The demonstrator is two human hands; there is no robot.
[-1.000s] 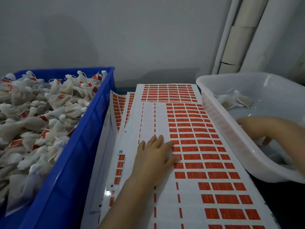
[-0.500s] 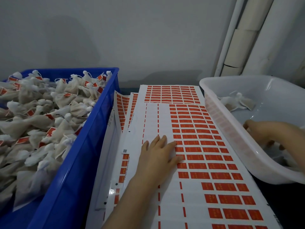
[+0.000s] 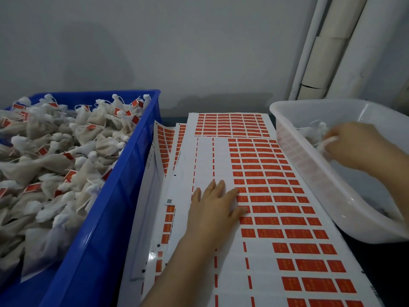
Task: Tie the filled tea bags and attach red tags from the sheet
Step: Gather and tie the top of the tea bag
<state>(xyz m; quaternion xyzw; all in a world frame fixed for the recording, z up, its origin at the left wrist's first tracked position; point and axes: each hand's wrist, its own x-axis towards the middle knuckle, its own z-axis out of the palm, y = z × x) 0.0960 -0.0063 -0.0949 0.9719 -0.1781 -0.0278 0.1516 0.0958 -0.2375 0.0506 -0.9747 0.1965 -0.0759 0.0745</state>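
At the left edge a rigid blue crate [image 3: 115, 207] is holding a heap of soft, gauzy tea bags [image 3: 55, 156], bunched at the neck, many carrying small red tags; beside it the left hand [image 3: 215, 209] is lying palm-down, fingers straight and slightly spread, pressing the glossy white tag sheet [image 3: 265, 196] with its rows of red rectangular tags. At the right edge, inside the translucent white tub [image 3: 309, 173], the right hand [image 3: 352, 144] is curling its fingers around a crumpled white tea bag [image 3: 318, 131] near the far wall.
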